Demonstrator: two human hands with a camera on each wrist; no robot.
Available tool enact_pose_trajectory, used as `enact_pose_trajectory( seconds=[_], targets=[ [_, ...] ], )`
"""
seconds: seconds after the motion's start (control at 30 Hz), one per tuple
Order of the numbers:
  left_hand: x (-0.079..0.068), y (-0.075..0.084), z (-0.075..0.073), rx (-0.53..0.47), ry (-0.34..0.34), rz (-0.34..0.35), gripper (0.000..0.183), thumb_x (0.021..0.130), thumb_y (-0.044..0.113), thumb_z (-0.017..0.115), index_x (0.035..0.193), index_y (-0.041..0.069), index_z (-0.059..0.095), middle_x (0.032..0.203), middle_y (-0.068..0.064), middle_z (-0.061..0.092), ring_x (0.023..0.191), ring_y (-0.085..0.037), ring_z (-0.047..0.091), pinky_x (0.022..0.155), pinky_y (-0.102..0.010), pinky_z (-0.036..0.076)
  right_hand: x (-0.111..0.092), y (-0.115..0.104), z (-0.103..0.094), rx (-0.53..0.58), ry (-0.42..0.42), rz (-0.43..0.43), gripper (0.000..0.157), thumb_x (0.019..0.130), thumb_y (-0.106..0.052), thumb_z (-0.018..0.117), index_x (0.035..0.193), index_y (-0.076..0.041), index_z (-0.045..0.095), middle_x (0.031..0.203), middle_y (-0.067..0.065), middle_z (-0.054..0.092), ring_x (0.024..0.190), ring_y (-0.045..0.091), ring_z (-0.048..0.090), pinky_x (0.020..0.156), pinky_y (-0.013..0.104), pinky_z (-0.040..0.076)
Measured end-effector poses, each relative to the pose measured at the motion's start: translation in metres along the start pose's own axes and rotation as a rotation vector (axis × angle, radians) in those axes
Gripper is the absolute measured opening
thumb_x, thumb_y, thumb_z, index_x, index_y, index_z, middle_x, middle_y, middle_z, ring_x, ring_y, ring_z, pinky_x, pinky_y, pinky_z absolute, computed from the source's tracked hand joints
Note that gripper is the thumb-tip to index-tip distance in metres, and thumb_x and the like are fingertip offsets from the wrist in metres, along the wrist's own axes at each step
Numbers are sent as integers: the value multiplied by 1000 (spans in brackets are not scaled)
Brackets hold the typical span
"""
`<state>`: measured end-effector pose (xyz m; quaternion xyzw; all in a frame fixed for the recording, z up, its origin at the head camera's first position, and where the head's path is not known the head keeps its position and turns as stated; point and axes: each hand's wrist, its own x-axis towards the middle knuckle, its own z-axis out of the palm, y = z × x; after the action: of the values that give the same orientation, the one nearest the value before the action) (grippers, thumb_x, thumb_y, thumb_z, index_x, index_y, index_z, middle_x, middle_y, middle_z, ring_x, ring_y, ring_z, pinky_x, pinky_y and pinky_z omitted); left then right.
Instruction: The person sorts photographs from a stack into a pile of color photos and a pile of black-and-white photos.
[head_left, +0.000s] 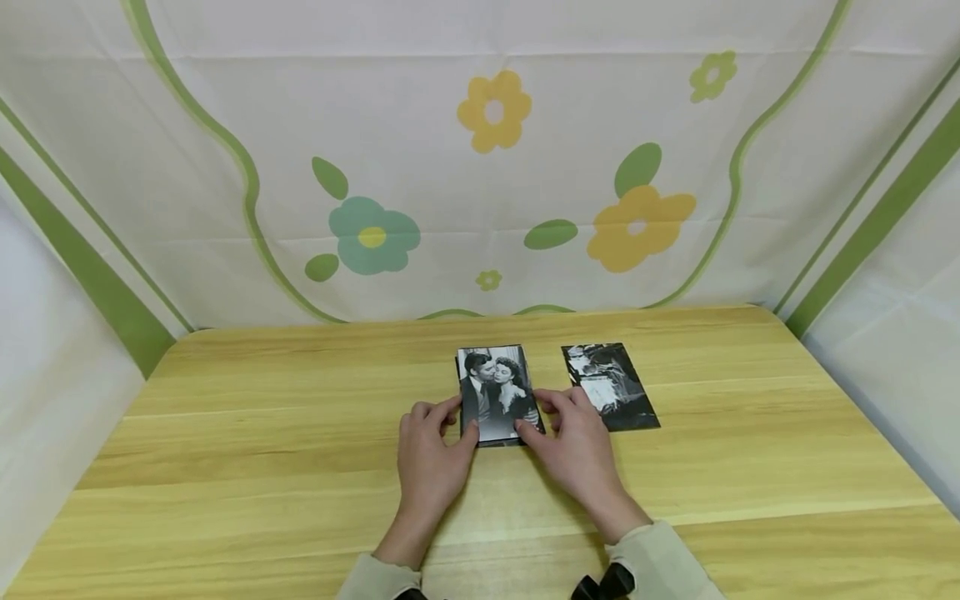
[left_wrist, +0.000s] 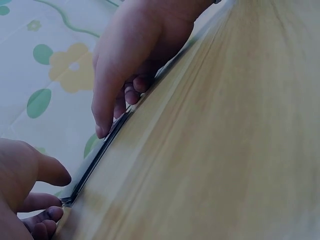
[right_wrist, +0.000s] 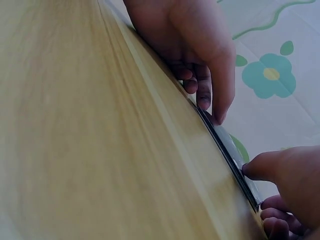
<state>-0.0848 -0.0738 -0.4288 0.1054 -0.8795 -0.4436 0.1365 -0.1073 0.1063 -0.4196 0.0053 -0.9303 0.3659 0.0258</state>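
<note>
One stack of photos (head_left: pixel 498 393), lying between left hand (head_left: pixel 432 454) and right hand (head_left: pixel 576 446), both hands holding its opposite sides

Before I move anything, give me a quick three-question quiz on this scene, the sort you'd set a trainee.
1. True or false: in the head view, the lone photo print lies to the right of the photo stack.
2. Multiple choice: how does the top photo print of that stack look? A) full colour; B) black and white; C) solid red.
3. Fill in the blank: on the wooden table, the left-hand grip and the right-hand grip both touch the ____.

Key: 1. True. 2. B. 3. photo stack.
</note>
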Motion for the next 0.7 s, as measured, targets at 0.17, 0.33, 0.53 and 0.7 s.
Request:
enact_pose_trajectory(
  seconds=[0.17,0.33,0.53,0.7],
  targets=[
    [-1,-1,0,-3,5,9,39,88,15,81,126,6,79,96,-5,63,89,-16,47,75,-30,37,0,2,1,3,6,-12,52,92,-32,86,139,-12,72,112,3,62,89,15,53,78,31,42],
    [-3,1,1,-7,6,-1,40,88,15,81,126,6,79,98,-4,64,91,-17,50,76,-29,39,-1,4,0,-2,6,-8,53,92,-32,85,139,-13,71,112,3,62,90,15,53,79,32,42],
    [-4,1,1,-8,7,3,41,87,16,83,127,8,79,99,-3,64,92,-16,51,76,-30,40,-2,4,-1,-7,11,-12,54,92,-32,86,140,-13,71,113,3,62,91,15,54,79,31,43],
    [-4,-1,0,0,7,7,41,88,16,83,128,8,78,98,-2,63,92,-16,50,75,-29,39,-2,3,0,-4,15,-25,53,92,-32,85,139,-13,72,112,2,62,90,15,54,78,30,42]
  ],
)
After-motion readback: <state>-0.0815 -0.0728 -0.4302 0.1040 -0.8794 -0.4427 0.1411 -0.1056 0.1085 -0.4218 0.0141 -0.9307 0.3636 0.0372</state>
